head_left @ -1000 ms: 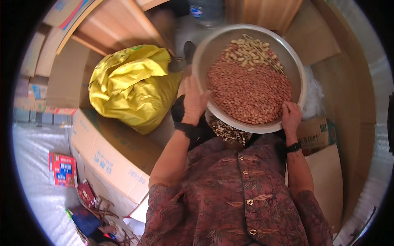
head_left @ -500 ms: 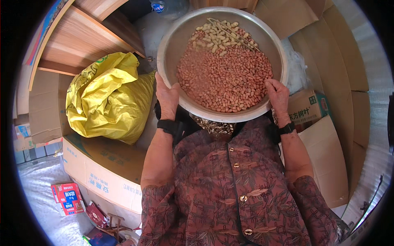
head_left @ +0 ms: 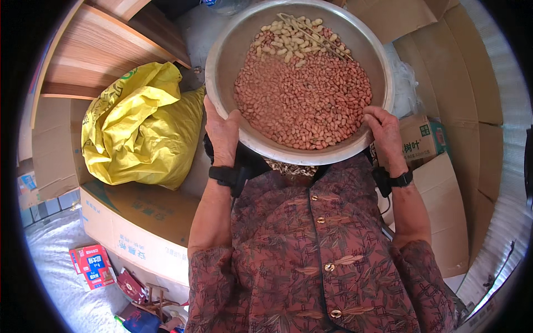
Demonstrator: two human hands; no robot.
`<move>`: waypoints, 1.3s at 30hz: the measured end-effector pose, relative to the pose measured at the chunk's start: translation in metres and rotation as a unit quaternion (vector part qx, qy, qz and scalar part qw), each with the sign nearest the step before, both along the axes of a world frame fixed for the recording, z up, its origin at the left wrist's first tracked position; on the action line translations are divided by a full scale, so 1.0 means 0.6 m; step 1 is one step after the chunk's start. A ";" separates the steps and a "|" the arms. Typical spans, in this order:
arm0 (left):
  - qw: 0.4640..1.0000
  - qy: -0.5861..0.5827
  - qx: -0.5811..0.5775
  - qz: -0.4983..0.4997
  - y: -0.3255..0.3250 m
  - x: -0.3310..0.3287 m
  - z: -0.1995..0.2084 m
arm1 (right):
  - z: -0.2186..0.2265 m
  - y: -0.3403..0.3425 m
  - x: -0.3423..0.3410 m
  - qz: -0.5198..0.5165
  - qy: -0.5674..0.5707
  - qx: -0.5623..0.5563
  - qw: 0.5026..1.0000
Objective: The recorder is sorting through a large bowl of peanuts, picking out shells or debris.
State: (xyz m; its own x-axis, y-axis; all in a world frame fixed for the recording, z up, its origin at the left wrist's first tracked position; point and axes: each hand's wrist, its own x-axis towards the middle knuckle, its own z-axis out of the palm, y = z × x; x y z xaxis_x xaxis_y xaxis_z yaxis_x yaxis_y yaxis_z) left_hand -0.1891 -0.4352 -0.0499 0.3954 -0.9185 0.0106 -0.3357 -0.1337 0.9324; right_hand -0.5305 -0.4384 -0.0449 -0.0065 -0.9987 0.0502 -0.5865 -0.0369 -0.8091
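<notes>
— How are the hands set?

— Both grip one wide metal basin (head_left: 222,66), held up in front of the chest. The left hand (head_left: 222,133) is curled around the basin's near-left rim, thumb over the edge, fingers hidden beneath. The right hand (head_left: 383,130) clasps the near-right rim the same way, thumb lying along the lip.

— And the arms?

— Both forearms rise from the lower edge, elbows bent, each wrist wearing a dark band. The patterned sleeves are pushed up to the elbows.

— What is in the basin?

— Red-skinned peanuts (head_left: 302,102) cover most of its floor; paler unshelled ones (head_left: 288,39) with some dry stems are heaped against the far rim.

— Around it?

— A yellow sack (head_left: 141,127) sits to the left, resting on the top of a cardboard box (head_left: 144,222). More cardboard (head_left: 444,205) stands on the right.
</notes>
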 end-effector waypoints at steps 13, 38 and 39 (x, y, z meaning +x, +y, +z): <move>0.969 -0.162 -0.126 -0.141 -0.006 -0.072 0.001 | 0.084 -0.138 0.094 0.176 0.088 -0.024 0.980; 0.789 0.588 0.152 -0.094 -0.026 -0.107 -0.054 | -0.048 -0.157 0.113 0.301 0.331 0.071 0.892; 0.794 0.578 0.164 -0.093 -0.027 -0.110 -0.046 | -0.040 -0.154 0.114 0.294 0.346 0.056 0.889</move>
State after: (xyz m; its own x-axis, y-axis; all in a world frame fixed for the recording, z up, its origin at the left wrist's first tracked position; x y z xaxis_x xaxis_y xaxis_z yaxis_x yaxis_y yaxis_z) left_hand -0.2553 -0.4513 -0.0777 -0.1762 -0.8399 -0.5133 0.6767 -0.4821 0.5564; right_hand -0.4623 -0.5310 -0.0686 0.5114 -0.8185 -0.2618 -0.8519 -0.4429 -0.2795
